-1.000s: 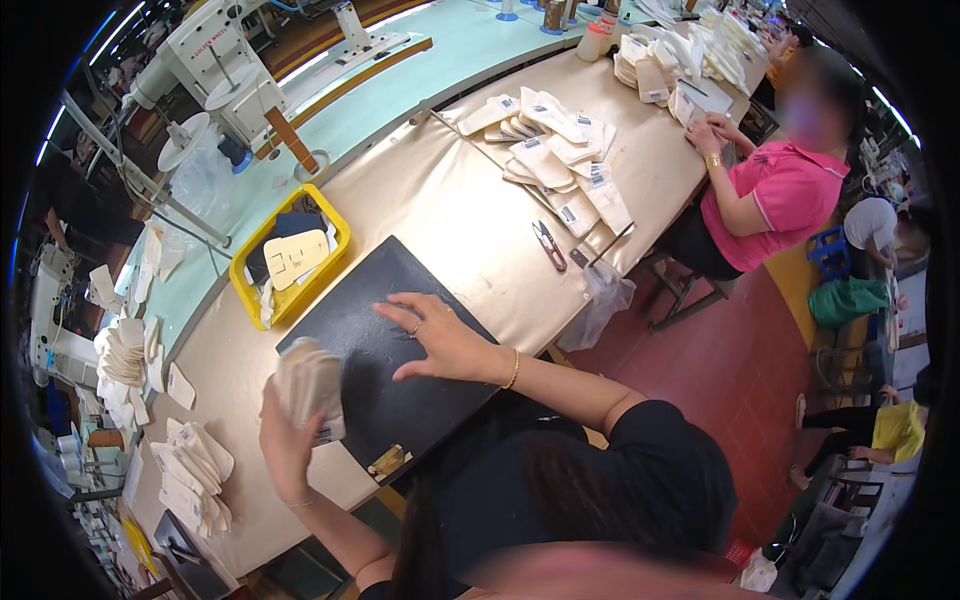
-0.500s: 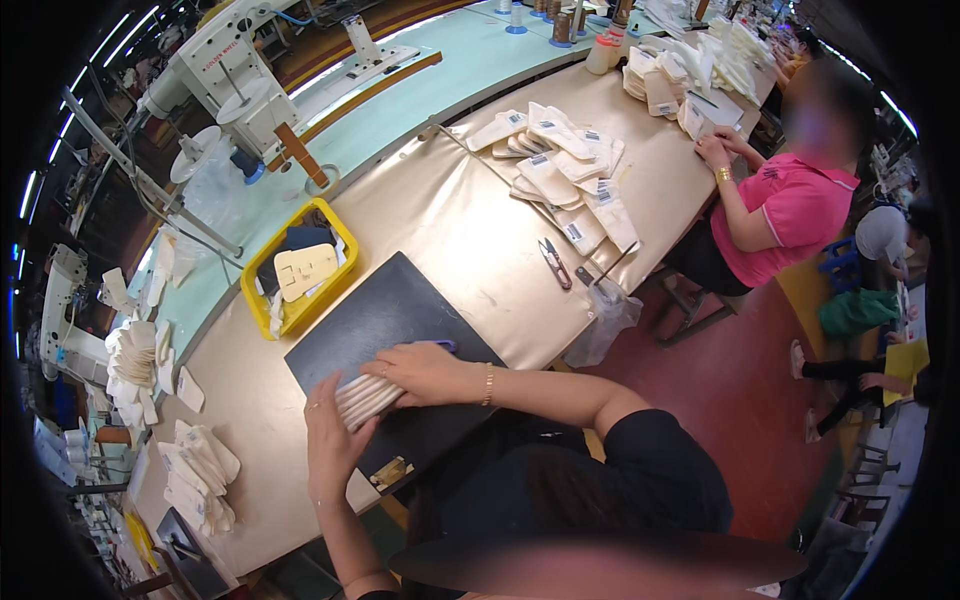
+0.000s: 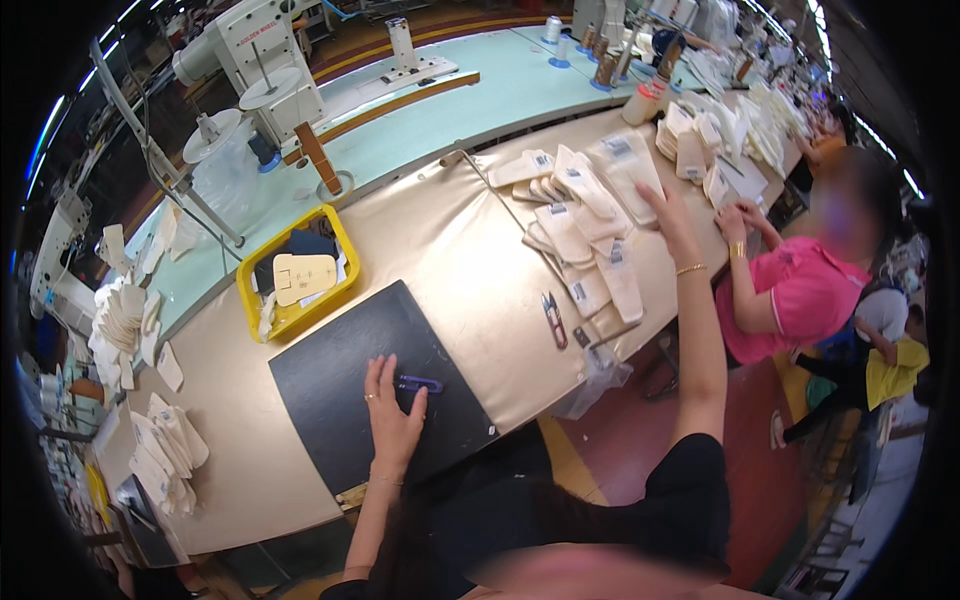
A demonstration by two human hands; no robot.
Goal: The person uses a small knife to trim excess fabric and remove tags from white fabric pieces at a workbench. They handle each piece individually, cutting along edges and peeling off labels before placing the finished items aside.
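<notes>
My left hand (image 3: pixel 395 410) is over the black board (image 3: pixel 350 345), fingers apart and holding nothing. Just beside its fingertips lie small purple thread snips (image 3: pixel 420 384). My right arm stretches far out to the right, where my right hand (image 3: pixel 668 215) has its fingers extended against the edge of a bundle of cream fabric pieces (image 3: pixel 622 170) with a printed label. That bundle lies at the far side of a heap of similar labelled cream pieces (image 3: pixel 570 225). Part of its edge is hidden by the hand.
A yellow basket (image 3: pixel 352 255) holds a cream template (image 3: pixel 305 278) and dark cloth. Red-handled snips (image 3: pixel 554 320) lie near the heap, by a plastic bag (image 3: pixel 600 385). More cream pieces (image 3: pixel 165 455) are at the left. A co-worker in pink (image 3: pixel 790 300) sits at the right.
The cream bundle both hands held over the board is now at the heap on the right, with my right hand. My left hand has let go and shifted right over the board.
</notes>
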